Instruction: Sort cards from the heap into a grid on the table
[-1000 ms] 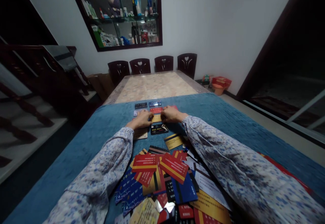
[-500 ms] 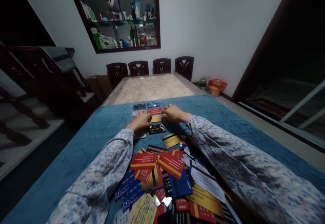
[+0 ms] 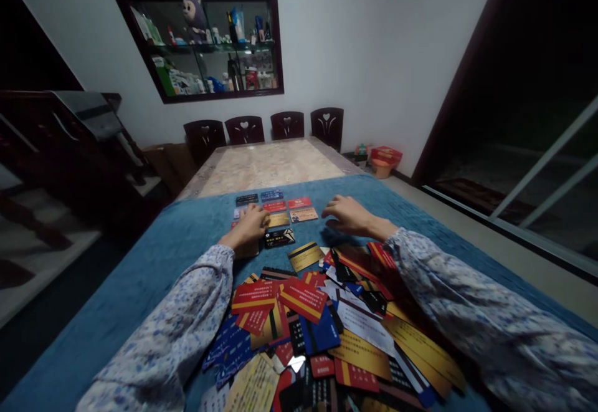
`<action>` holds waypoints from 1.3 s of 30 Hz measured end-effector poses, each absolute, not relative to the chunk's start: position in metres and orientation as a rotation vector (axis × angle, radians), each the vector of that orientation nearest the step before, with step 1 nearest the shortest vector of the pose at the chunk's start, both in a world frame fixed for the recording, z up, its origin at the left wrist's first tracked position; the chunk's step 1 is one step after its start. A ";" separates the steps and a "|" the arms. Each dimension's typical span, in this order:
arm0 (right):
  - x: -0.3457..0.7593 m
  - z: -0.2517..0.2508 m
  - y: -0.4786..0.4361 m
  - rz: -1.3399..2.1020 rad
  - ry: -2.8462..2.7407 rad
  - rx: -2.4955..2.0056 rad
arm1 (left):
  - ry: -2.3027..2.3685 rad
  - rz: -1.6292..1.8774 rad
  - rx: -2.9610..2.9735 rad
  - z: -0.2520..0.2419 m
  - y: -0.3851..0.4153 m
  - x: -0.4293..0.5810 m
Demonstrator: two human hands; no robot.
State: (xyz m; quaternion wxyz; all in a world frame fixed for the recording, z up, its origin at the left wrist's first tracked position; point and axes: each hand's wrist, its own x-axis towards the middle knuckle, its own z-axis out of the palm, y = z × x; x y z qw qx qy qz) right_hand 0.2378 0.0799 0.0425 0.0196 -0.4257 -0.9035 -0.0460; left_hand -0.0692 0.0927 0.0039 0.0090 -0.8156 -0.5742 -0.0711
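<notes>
Several cards lie in rows on the blue cloth, among them a black VIP card [image 3: 279, 238], a gold card [image 3: 279, 219], a red card [image 3: 299, 202] and a pale orange card with a figure [image 3: 303, 214]. My left hand [image 3: 251, 225] rests over the left side of the rows, covering some cards, fingers bent at the gold card's left edge; whether it grips one is hidden. To the right of the rows, my right hand [image 3: 348, 214] hovers over the cloth with its fingers apart and nothing in them. A loose pile of cards [image 3: 303, 300] spreads between my forearms.
Beyond the blue cloth [image 3: 177, 237] the pale tabletop [image 3: 275, 162] runs back to four dark chairs, which I count as several [image 3: 244, 130]. A wall shelf [image 3: 210, 44] holds a plush toy and bottles. An orange bucket [image 3: 382, 167] stands on the floor at right.
My right hand has moved right, away from the rows, uncovering the red card and the pale orange card. My left hand stays over the rows. The view has shifted slightly right.
</notes>
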 end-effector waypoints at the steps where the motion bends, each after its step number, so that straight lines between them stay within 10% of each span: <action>1: 0.244 0.041 0.076 -0.142 -2.794 -1.322 | -1.771 -0.264 -2.551 0.004 0.092 -0.069; 39: 0.310 -0.005 -0.022 0.158 -2.660 -1.202 | -0.753 -0.102 -3.184 0.001 0.018 0.073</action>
